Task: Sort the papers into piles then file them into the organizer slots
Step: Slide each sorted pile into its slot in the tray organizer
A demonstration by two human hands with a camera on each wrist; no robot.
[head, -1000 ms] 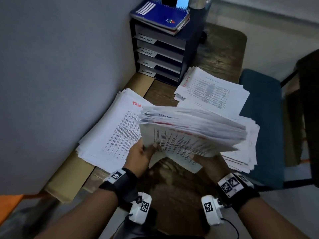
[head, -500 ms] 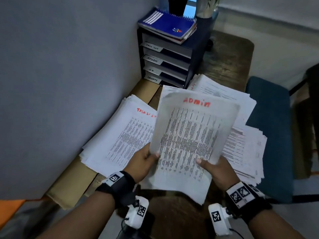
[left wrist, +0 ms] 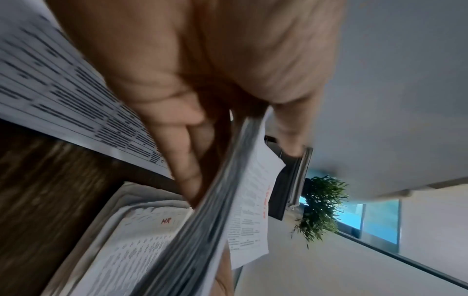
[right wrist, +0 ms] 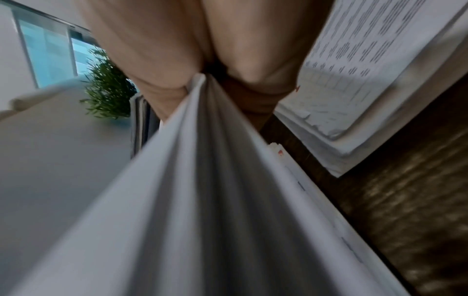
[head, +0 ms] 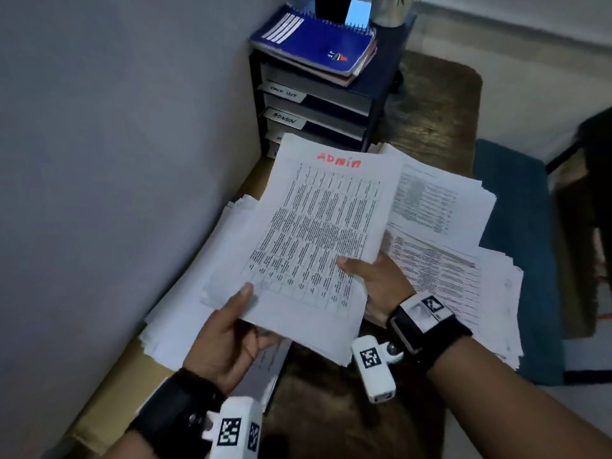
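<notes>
A thick stack of white printed papers [head: 318,233] headed ADMIN in red hangs above the desk, its top edge pointing at the organizer. My left hand [head: 231,332] grips its near left corner, thumb on top. My right hand [head: 374,286] grips its near right edge, thumb on the top sheet. The stack's edge [left wrist: 202,230] fills the left wrist view and the stack's edge [right wrist: 192,200] fills the right wrist view. The dark organizer [head: 318,107] stands against the wall with labelled slots, one reading ADMIN [head: 284,119]. Its lower slots are hidden by the stack.
Blue spiral notebooks [head: 318,44] lie on the organizer. A paper pile [head: 198,286] lies by the grey wall at left, two more piles [head: 463,260] at right, on the dark wooden desk [head: 430,104]. A blue chair seat [head: 516,246] and a potted plant [left wrist: 321,206] stand beyond.
The stack went from edge-on and fanned to flat, ADMIN page facing up, and has moved forward toward the organizer. Both hands keep their hold on it.
</notes>
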